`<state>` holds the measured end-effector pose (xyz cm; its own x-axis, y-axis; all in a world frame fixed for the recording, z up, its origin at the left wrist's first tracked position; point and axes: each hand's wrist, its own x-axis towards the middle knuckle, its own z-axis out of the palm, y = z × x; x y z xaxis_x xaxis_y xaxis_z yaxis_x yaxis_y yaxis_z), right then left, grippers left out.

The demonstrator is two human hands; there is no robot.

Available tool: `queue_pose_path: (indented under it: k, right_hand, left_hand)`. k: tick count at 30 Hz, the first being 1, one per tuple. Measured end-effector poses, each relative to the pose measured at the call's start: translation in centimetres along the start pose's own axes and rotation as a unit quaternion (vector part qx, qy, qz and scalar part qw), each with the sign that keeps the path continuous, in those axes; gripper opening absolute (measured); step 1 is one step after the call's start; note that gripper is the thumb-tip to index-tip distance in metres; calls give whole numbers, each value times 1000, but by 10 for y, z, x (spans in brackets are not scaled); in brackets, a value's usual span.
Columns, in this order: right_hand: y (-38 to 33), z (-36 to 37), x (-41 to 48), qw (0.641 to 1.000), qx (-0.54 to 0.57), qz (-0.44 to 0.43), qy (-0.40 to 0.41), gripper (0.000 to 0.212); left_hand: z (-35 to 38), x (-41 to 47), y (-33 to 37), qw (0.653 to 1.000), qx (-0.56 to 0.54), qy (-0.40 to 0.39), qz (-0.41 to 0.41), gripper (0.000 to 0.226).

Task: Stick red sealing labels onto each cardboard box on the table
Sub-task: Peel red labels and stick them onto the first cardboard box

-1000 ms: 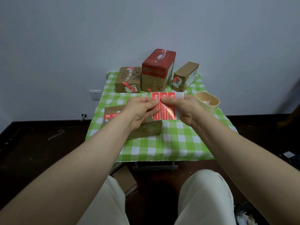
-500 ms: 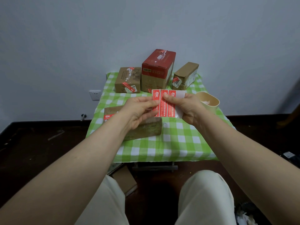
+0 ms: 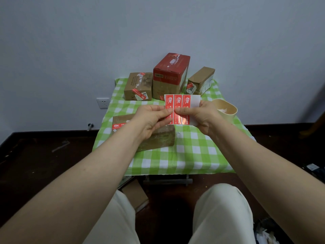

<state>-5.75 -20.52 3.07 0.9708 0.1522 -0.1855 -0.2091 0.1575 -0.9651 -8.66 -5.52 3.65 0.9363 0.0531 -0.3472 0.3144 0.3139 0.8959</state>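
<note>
Head view, items by descending size.

1. Counter (image 3: 193, 155): small and rectangular, draped in a green-and-white checked cloth, set against a pale wall.
2. Tall carton (image 3: 168, 76): upright cardboard block at rear centre, glossy red upper half, plain brown lower half.
3. Flat carton (image 3: 160, 138): low, wide brown cardboard at near left, shiny clear tape on its front face, one red label at its left top edge. Partly hidden behind the left forearm.
4. Left rear carton (image 3: 138, 86): squat brown cardboard just beside the tall carton, torn white paper scraps on top, a red label slanted across its front.
5. Right rear carton (image 3: 201, 80): narrow brown cardboard, angled, with a red label on its near end.
6. Beige tub (image 3: 226, 108): smooth, rounded and open-topped, at the right edge.
7. Left hand (image 3: 149, 118): thumb and fingers pinch the left edge of the label sheet.
8. Right hand (image 3: 204, 115): pinches the same sheet at mid-height.
9. Label sheet (image 3: 186, 103): glossy white backing, three red rectangular labels side by side, bare strip at right; held upright above the counter, between the hands.
</note>
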Motion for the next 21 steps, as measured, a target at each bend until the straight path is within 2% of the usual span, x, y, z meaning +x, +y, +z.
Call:
queue_pose_path:
  k: [7, 13, 18, 21]
  right_hand:
    - [1, 2, 0, 999, 47, -2, 1, 31]
    - [2, 2, -1, 997, 79, 10, 9, 28]
    - [0, 0, -2, 996, 84, 19, 0, 26]
    - [-2, -6, -3, 998, 49, 40, -25, 26]
  left_hand:
    - [1, 4, -2, 1000, -23, -4, 8, 6]
    - [1, 4, -3, 999, -41, -4, 14, 2]
    - [-1, 4, -1, 999, -43, -7, 6, 9]
    - [-3, 3, 1, 1000, -28, -11, 0, 12]
